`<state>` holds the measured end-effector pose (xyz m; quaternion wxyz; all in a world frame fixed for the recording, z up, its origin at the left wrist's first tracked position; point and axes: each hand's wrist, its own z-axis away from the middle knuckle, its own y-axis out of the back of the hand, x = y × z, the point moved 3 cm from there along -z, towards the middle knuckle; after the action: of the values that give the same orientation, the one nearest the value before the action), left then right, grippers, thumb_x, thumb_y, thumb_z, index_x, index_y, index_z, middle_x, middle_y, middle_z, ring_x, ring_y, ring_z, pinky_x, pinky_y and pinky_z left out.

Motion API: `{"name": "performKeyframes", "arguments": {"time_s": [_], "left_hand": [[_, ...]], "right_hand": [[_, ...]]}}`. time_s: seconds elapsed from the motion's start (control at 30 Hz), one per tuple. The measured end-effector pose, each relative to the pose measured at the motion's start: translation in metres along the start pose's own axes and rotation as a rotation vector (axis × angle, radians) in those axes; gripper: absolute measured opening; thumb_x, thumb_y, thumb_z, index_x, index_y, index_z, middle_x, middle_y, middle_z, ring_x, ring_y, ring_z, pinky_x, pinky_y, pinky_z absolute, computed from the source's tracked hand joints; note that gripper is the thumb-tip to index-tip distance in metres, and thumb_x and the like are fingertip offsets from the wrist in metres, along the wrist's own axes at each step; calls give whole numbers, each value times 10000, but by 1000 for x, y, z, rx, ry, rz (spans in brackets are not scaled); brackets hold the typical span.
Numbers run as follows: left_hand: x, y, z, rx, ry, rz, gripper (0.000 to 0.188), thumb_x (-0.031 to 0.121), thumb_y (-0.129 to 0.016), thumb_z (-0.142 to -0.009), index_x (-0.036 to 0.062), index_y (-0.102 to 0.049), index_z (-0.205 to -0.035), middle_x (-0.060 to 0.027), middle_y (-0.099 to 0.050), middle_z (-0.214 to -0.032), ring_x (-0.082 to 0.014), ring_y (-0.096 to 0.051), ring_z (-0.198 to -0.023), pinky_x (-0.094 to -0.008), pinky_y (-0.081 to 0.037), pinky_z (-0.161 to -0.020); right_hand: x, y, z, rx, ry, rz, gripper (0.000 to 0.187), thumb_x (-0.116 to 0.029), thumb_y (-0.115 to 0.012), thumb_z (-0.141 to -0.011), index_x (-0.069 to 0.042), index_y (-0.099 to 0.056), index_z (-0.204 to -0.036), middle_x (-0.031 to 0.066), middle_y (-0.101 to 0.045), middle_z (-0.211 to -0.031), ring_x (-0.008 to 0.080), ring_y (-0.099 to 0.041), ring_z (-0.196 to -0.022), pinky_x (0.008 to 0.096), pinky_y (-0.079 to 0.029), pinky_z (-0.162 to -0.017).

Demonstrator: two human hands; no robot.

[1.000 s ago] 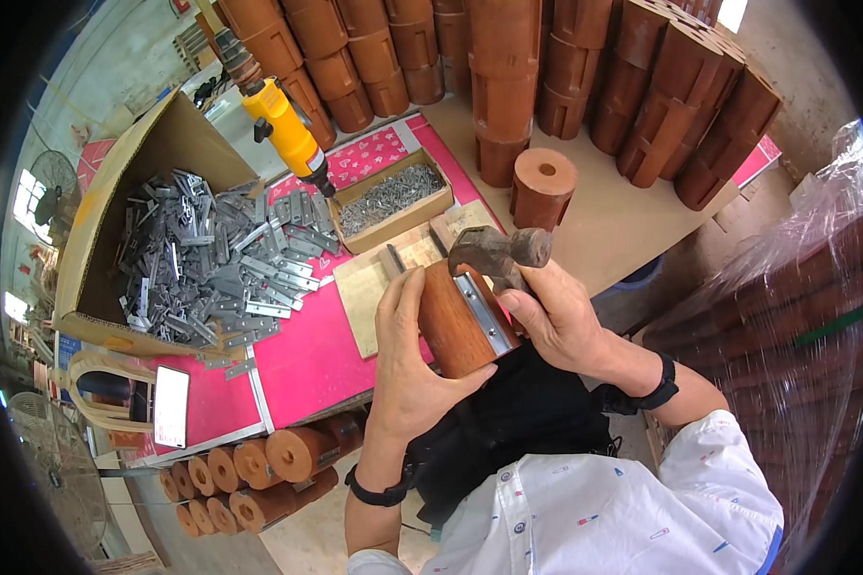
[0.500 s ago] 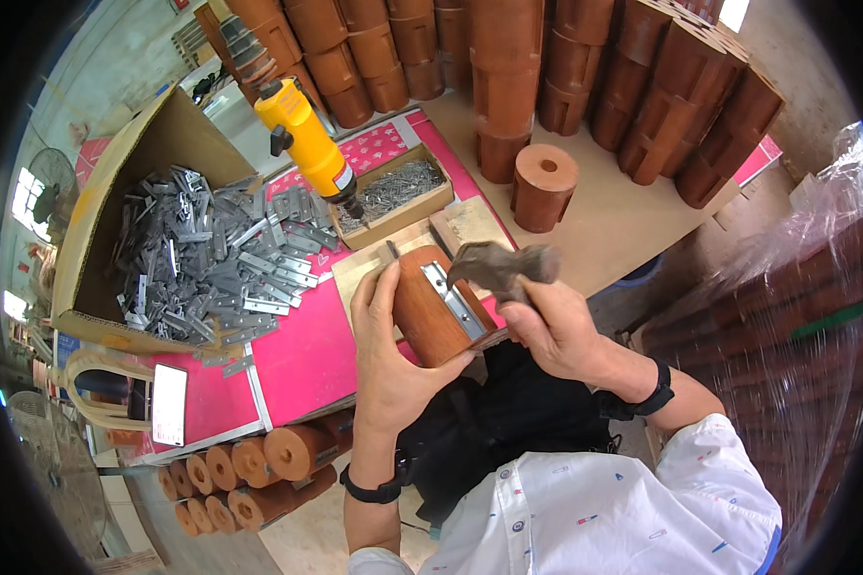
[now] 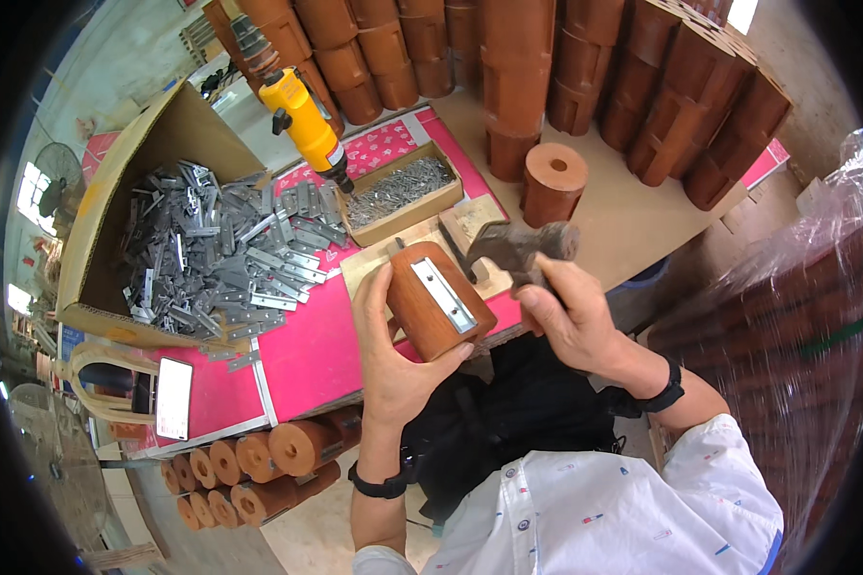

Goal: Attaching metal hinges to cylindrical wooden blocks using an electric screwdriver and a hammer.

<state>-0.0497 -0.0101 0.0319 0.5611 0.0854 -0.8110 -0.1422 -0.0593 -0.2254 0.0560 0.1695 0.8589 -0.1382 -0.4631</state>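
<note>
My left hand [image 3: 391,369] is wrapped round the near left side of a brown wooden cylinder [image 3: 414,314], which lies on its side on a pale wooden board [image 3: 367,261]. A silver metal plate [image 3: 441,287] sits in a slot along the cylinder's top, with dark screw or nail heads near its ends. My right hand [image 3: 577,321] grips a claw hammer [image 3: 520,249] near its head. The hammer is raised beside the cylinder, its claw toward the plate and apart from it. Most of the handle is hidden by my fingers.
A tipped cardboard box [image 3: 96,297] spills metal plates [image 3: 221,249] at the left. Beyond the board are a tray of nails or screws [image 3: 403,192] and a hanging yellow power driver [image 3: 302,117]. One cylinder [image 3: 553,187] stands near tall brown stacks [image 3: 518,77]; a phone [image 3: 173,398] is at left.
The hammer and my right hand have moved up and right, away from the metal plate, uncovering more of it. My left hand still holds the cylinder.
</note>
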Motion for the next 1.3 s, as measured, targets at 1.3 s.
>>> {"name": "performKeyframes", "arguments": {"time_s": [1.3], "left_hand": [[-60,-20,-36,-11,-151,-167,1146,238,-899,-552,70,-229,-1467,-259,-328,-1425,-437,-339,-1310,-520,-296,-1096]], "right_hand": [[47,-87,-225,-92,-141,-719,742,-570,-355,-995,92,-459,-1312,205,-610,-1174,244,-588,-1112,372,-456,-978]]}}
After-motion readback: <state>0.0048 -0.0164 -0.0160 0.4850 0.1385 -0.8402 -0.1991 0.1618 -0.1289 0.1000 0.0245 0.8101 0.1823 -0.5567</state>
